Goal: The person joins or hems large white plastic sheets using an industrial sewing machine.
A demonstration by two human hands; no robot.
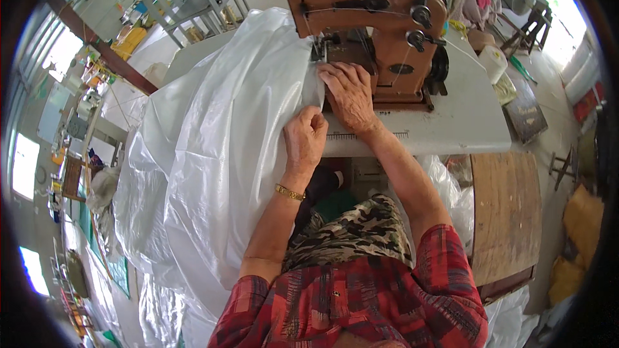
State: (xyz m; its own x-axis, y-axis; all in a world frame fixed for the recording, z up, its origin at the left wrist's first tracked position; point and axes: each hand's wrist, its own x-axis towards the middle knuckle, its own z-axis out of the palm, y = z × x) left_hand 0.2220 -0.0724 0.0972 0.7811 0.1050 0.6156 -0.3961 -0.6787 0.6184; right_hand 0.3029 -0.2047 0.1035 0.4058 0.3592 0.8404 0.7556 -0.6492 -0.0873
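A large white, shiny plastic sheet (213, 129) drapes over the left of the table and hangs down past its front edge. Its right edge runs up to the needle area of a brown sewing machine (393, 45). My left hand (305, 138) is closed in a pinch on that edge, near the table's front. Farther up, my right hand (348, 95) lies with fingers stretched over the sheet's edge, just in front of the presser foot (318, 48). The right fingertips touch the sheet, palm toward the machine bed.
The grey sewing table (451, 130) carries a printed ruler strip along its front. A white thread cone (493, 63) stands at the right. Below is a wooden board (504, 209) beside crumpled clear plastic. Metal racks (187, 0) and a brown post (97, 42) stand at the far left.
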